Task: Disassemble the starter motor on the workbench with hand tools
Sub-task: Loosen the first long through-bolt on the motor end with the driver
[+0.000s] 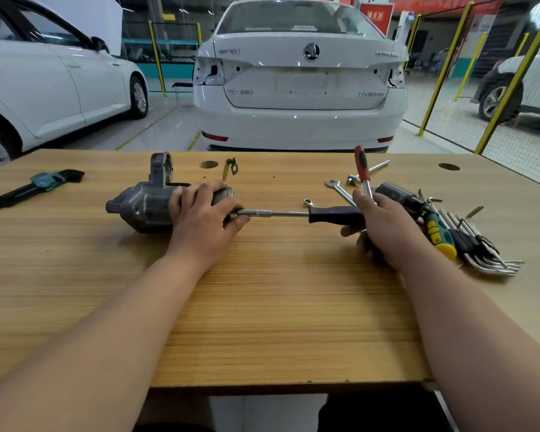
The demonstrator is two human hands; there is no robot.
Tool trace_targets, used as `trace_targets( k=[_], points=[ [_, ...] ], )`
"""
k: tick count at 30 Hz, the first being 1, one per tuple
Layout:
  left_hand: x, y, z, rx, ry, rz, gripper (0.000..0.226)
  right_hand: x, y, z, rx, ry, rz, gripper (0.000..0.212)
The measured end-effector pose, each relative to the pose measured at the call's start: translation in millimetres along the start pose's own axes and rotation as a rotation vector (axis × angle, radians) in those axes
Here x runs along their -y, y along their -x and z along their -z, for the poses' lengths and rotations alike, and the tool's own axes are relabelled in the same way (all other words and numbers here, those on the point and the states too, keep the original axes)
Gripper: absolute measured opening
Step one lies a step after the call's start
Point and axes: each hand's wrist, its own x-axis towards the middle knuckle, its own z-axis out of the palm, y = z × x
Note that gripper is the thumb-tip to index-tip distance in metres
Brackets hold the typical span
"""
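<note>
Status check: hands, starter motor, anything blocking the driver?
Left hand grips starter motor on workbench. Right hand grips black-handled socket driver, tip at motor's end. Shaft unobstructed; wrenches, hex keys beside right hand.

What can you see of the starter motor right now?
The starter motor is a grey cast-metal unit lying on its side on the wooden bench, left of centre, with a mounting lug sticking up. The left hand grips its right end, where a driver held by the right hand meets it.
</note>
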Motion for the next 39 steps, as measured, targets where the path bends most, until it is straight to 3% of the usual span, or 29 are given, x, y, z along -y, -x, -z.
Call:
trace_targets(
  k=[6, 17, 24, 27, 30, 35, 39],
  points=[
    [0, 1, 1, -0.010, 0.009, -0.012, 0.021, 3, -2, -1, -0.056, 0.011, -0.122, 0.059],
    [5, 1, -4, 0.002, -0.020, -0.025, 0.032, -3, -7, 3, 0.039, -0.188, -0.062, 0.017],
    [6, 0, -7, 0.002, -0.052, -0.012, 0.032, 0, -6, 3, 0.135, -0.569, -0.155, 0.022],
    [6, 0, -7, 0.000, -0.063, -0.018, 0.029, 1, -7, 2, 0.155, -0.626, -0.181, 0.029],
    [6, -1, -8, 0.000, -0.065, -0.015, 0.027, 2, -7, -1, 0.126, -0.537, -0.130, 0.029],
    [7, -2, -9, 0.012, -0.059, -0.018, 0.032, 0, -9, -6, -0.037, -0.070, -0.030, 0.026],
    [7, -1, -7, 0.021, -0.052, -0.011, 0.032, 1, -9, -4, -0.058, 0.059, -0.034, 0.026]
  ],
)
